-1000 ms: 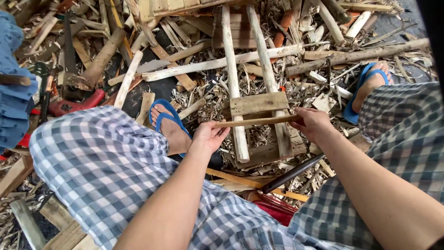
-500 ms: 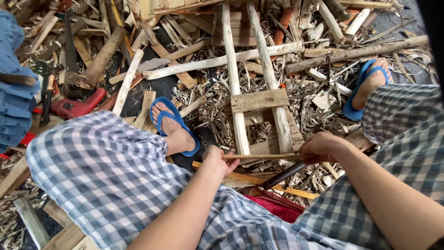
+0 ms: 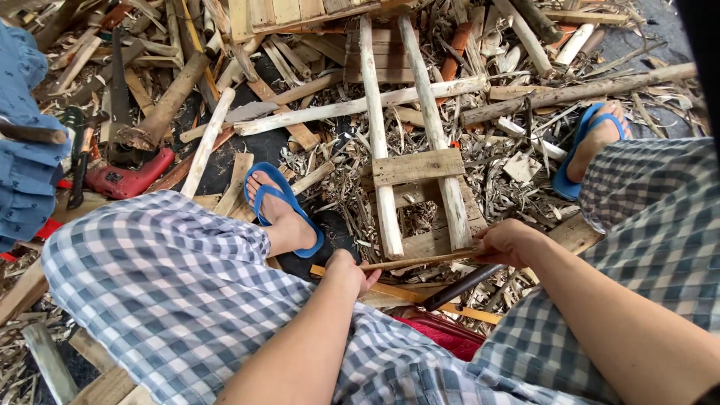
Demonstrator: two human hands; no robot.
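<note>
— Item one, far left of the frame?

— A red power drill [image 3: 124,180] lying on the ground at mid-left, among split timber and shavings. Beside it a dark hand saw [image 3: 120,97] running up toward the upper left. A fold of blue cloth [image 3: 26,161] at the left edge. I see no packages, labels or signs I can make out anywhere in the litter.

— Next along?

— My left foot in a blue flip-flop [image 3: 281,210], centre-left, on a dark patch of ground. Then my left hand [image 3: 351,268], low centre, closed around the near end of a thin wooden strip [image 3: 420,260].

— The strip itself?

— Slender, pale, lying almost level across the lower centre of the frame, just above my checked trousers [image 3: 172,300]. I judge it light and springy, likely to snap or splinter if bent hard, with rough edges. Best held at both ends, as I hold it.

— Behind it?

— A rough ladder-like wooden frame [image 3: 416,165], two pale poles with flat crosspieces, centre of the frame.

— And to the right?

— My right hand [image 3: 510,241], fist closed on the strip's other end. Below it a dark rod [image 3: 461,286] slants downward. Upper right, my other foot in a matching sandal [image 3: 589,146].
</note>
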